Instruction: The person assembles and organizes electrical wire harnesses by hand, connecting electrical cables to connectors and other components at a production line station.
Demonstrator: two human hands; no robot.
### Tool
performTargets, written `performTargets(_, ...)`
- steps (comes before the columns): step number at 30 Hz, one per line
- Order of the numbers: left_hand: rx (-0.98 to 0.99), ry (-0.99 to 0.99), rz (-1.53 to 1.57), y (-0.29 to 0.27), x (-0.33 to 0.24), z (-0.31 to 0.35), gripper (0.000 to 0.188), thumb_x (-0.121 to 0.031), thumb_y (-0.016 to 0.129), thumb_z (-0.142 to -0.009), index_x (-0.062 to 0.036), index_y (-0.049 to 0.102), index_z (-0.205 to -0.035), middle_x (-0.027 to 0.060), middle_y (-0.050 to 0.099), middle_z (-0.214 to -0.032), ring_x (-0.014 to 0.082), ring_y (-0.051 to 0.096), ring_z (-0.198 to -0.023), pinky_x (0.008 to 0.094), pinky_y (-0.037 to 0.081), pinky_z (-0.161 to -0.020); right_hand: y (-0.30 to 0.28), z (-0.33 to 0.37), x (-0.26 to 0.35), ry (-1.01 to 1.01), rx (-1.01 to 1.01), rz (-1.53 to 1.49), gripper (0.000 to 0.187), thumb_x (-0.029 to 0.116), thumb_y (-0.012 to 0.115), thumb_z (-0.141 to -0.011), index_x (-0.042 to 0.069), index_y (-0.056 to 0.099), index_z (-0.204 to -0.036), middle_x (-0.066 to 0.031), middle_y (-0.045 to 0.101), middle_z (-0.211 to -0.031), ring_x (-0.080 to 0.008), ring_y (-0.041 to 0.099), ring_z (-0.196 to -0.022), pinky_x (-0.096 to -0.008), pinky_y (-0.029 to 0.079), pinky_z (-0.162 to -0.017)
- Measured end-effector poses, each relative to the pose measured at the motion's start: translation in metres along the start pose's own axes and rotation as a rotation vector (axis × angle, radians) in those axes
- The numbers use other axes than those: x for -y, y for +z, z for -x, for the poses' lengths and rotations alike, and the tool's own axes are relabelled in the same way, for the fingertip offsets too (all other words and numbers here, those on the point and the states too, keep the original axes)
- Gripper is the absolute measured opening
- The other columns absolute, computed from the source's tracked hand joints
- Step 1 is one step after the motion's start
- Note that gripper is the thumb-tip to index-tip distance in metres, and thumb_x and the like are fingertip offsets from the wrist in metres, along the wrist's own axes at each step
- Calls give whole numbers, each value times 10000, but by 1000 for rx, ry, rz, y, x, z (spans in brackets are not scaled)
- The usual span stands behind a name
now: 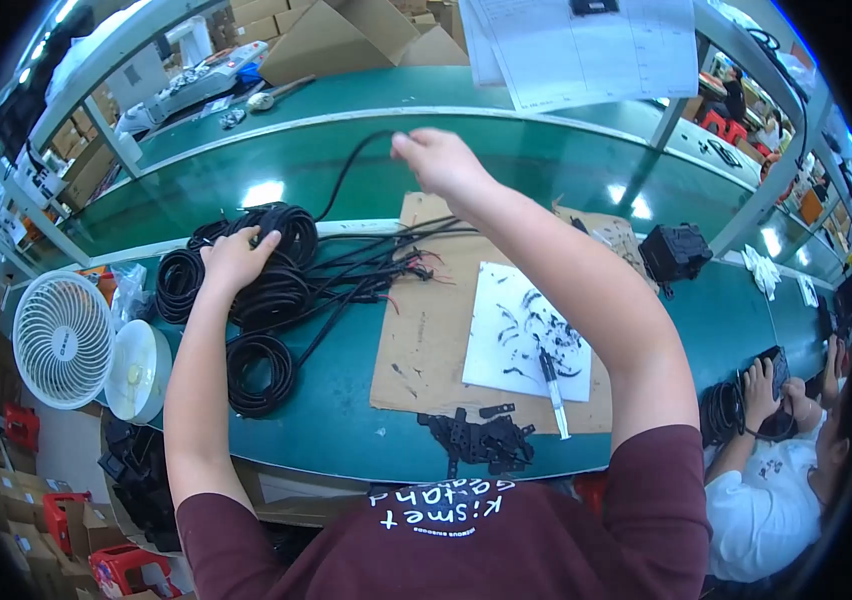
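Observation:
My right hand (438,162) is raised over the far side of the bench, its fingers pinched on a black cable (346,172). That cable curves down to a pile of coiled black cables (286,235) at left. On top of the pile lies my left hand (234,260), fingers curled onto a coil. From the pile, several cable ends with thin red wires (433,268) reach right over a cardboard sheet (401,350). One separate coil (261,375) sits nearer to me.
A syringe (553,392) rests on a white, black-smeared pad (496,350). Small black flat parts (481,440) lie at the front edge. A white fan (66,340) stands left; black parts (676,252) are stacked right. Beyond, a co-worker's hands (761,395) hold a black item.

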State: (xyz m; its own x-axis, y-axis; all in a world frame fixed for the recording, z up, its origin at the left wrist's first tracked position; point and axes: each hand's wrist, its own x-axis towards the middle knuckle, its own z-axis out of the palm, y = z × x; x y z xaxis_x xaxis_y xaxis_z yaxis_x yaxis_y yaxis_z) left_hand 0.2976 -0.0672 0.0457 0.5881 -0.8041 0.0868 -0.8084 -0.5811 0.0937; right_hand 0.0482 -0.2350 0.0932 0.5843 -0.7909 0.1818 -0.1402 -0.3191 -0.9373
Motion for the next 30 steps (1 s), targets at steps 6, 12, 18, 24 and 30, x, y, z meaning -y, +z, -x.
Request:
performTargets(6,-41,-20,154,13,2,5,543,-466,668,-751,-86,559,-1123,82,658,-882,263,605,-899,423,368,-862,12,-39,86,-392,-73,-266,256,276,532,-925,30,605,-925,39,418,-612,-68,363,-541,-237,307,-489)
performTargets(12,-522,59,133,18,-10,-19,807,-469,715,-704,-71,379,-1320,182,502,-1214,313,485,-1123,478,360,-922,31,-13,137,-575,102,-329,271,265,553,-909,10,635,-951,-4,536,-706,-74,445,-619,-247,365,-571)
performTargets(18,50,74,461,39,-15,-62,525,-410,684,-723,-19,606,-1064,177,655,-957,304,620,-934,389,436,-848,28,19,133,-814,47,-332,260,231,555,-899,-3,651,-955,-32,577,-698,-82,487,-647,-253,401,-594)
performTargets(24,-629,116,523,-42,-19,0,379,-284,730,-745,6,613,-959,139,630,-838,244,611,-765,332,466,-728,-72,55,141,-453,107,-471,255,305,501,-944,66,590,-931,51,417,-558,-57,334,-470,-198,288,-434)
performTargets(30,-1249,265,202,-29,55,181,553,-383,674,-827,59,454,-1076,139,502,-1002,231,510,-894,357,429,-828,-145,122,50,-455,159,142,173,176,573,-886,29,644,-945,-31,617,-798,-77,494,-644,-227,409,-579)
